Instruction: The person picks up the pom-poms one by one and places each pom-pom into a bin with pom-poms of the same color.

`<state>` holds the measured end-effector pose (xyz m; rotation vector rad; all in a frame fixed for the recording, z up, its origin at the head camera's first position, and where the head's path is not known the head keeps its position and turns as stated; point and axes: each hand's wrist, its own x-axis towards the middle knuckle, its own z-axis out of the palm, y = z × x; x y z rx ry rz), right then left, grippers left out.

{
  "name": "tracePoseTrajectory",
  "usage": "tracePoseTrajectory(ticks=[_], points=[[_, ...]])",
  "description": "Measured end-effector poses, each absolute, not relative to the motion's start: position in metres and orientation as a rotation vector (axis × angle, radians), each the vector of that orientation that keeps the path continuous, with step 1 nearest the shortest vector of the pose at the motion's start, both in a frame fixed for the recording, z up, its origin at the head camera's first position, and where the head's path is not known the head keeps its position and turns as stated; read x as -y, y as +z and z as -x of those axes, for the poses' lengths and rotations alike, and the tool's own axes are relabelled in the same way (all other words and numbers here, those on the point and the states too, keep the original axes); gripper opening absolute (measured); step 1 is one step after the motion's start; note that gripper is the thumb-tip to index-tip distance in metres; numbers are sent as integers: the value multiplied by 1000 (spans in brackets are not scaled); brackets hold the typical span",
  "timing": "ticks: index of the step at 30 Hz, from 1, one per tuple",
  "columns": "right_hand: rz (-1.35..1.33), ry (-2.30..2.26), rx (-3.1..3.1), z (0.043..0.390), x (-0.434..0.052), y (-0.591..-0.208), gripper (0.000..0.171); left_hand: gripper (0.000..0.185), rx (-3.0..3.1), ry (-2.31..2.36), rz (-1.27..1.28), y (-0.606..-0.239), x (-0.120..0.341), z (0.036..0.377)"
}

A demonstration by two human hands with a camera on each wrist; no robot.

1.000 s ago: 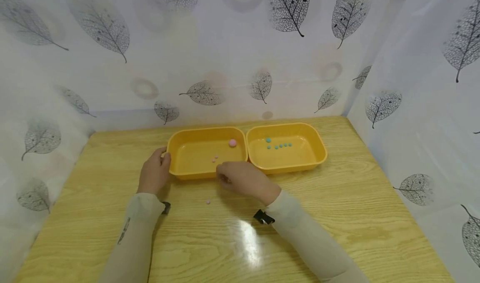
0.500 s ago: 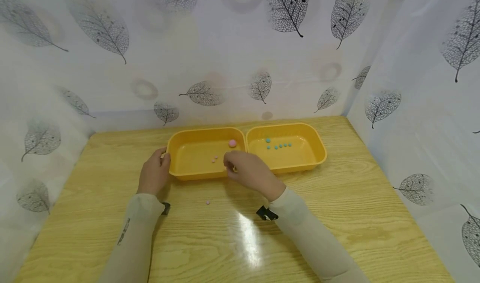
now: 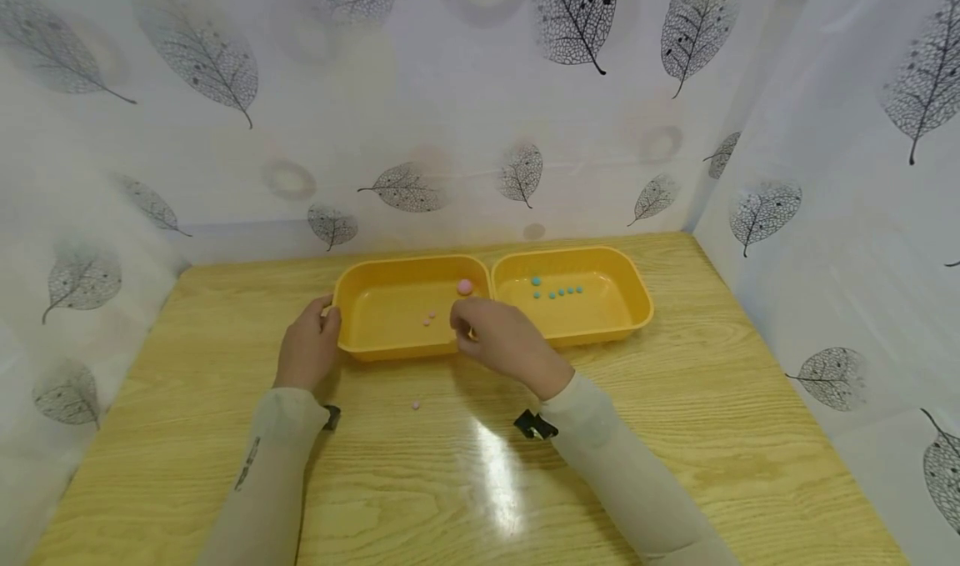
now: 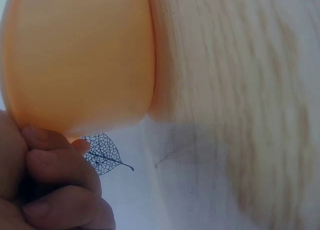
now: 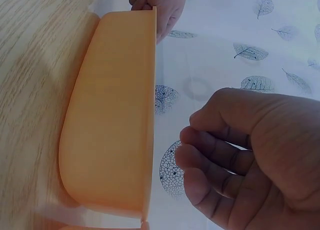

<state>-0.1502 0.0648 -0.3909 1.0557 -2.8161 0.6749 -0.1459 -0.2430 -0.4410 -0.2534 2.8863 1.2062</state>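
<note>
My left hand (image 3: 309, 345) grips the left end of the left yellow tray (image 3: 375, 353), its thumb at the rim. In the left wrist view the curled fingers (image 4: 65, 162) lie against the tray's end. Over the same tray's front right part hovers my right hand (image 3: 506, 341). Its fingers are curled and the thumb tip meets the index fingertip in the right wrist view; nothing shows between them. A larger pink ball (image 3: 465, 287) and two small pink beads (image 3: 427, 323) lie in the left tray. Another small pink bead (image 3: 416, 405) lies on the table in front.
The right yellow tray (image 3: 626, 327) stands end to end with the left one. It holds a larger blue ball (image 3: 536, 281) and several small blue beads (image 3: 561, 292). A leaf-patterned white curtain (image 3: 450, 132) borders the wooden table (image 3: 405, 499) behind and at the sides.
My right hand has risen from the left tray's front wall and moved slightly right and back, over the tray. The left hand, the trays and the visible beads stay put.
</note>
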Motion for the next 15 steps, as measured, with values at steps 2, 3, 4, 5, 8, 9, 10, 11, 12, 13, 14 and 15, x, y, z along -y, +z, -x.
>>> tracePoseTrajectory(ticks=[2, 3, 4, 5, 8, 9, 10, 11, 12, 13, 14, 15], points=[[-1052, 681, 2809, 151, -65, -391, 10, 57, -2898, 1201, 251, -441, 243, 146], [-1050, 687, 2805, 152, -65, -392, 9, 57, -2903, 1198, 248, -441, 243, 146], [-1050, 698, 2798, 153, -65, -392, 9, 57, -2906, 1195, 249, -441, 244, 146], [-1047, 701, 2793, 154, -65, -392, 8, 57, -2906, 1197, 250, -441, 245, 146], [-1017, 717, 2789, 159, -65, -394, 7, 57, -2898, 1202, 258, -442, 246, 145], [-1005, 728, 2792, 161, -65, -395, 6, 58, -2890, 1208, 262, -442, 246, 145], [-990, 737, 2799, 164, -66, -395, 6, 58, -2884, 1214, 263, -442, 246, 146], [-975, 743, 2807, 166, -66, -395, 6, 58, -2879, 1219, 264, -442, 246, 146], [-963, 759, 2813, 169, -65, -395, 6, 58, -2875, 1221, 265, -442, 246, 146], [-953, 770, 2823, 172, -65, -395, 7, 59, -2874, 1220, 263, -442, 246, 147], [-948, 781, 2830, 175, -64, -394, 7, 58, -2875, 1221, 261, -443, 246, 147], [-947, 781, 2839, 179, -63, -393, 7, 58, -2874, 1223, 263, -443, 246, 147]])
